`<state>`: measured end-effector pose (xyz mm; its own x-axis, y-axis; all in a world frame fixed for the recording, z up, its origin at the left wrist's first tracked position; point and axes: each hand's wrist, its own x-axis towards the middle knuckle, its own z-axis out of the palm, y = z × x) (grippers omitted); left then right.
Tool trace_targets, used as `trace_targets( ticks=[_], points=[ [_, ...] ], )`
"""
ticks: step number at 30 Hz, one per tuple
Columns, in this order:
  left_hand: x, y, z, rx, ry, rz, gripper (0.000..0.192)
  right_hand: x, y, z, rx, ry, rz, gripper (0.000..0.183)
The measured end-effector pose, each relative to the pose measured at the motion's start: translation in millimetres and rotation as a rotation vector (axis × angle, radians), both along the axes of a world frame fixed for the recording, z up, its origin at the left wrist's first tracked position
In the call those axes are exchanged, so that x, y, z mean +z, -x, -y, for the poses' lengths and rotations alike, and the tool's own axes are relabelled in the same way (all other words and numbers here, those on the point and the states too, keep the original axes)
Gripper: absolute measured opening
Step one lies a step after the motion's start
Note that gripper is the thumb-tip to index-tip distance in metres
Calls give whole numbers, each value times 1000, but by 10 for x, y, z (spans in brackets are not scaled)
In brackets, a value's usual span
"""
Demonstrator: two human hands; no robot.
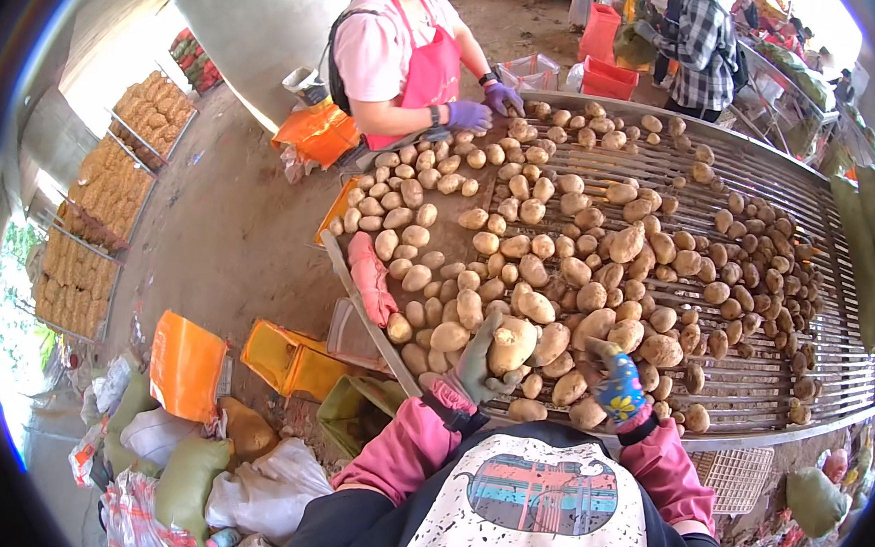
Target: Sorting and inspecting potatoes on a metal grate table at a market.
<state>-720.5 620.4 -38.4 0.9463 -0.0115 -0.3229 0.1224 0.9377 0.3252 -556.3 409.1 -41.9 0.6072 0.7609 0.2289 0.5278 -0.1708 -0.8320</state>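
Note:
My left hand [479, 364], in a grey-green glove, is curled around a large pale potato [513, 345] with a broken patch on its skin. My right hand [617, 381], in a blue flowered glove with soiled fingers, reaches among the potatoes to the right; whether its fingers grip one is hard to see. Loose potatoes [536, 307] of mixed sizes cover much of a slatted metal sorting table [752, 172] in front of me. Pale ones gather at the left, browner ones [771, 283] at the right.
Across the table a person in a red apron [436, 70] works with purple gloves [470, 116]. A pink-red mesh bag [369, 278] lies on the table's left edge [371, 314]. Orange containers [188, 365] and filled sacks [192, 484] stand at the lower left; a plastic crate [737, 480] sits at the lower right.

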Motion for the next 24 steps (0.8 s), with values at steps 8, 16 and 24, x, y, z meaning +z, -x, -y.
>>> trace_targets(
  ticks=[8, 16, 24],
  points=[
    [-185, 261, 108, 203, -35, 27, 58, -143, -182, 140, -28, 360, 564, 51],
    [-229, 361, 186, 219, 48, -136, 41, -529, -1269, 58, -118, 520, 746, 35],
    [-470, 356, 169, 243, 6, -294, 39, -201, -1827, 219, -414, 303, 557, 35]
  ],
)
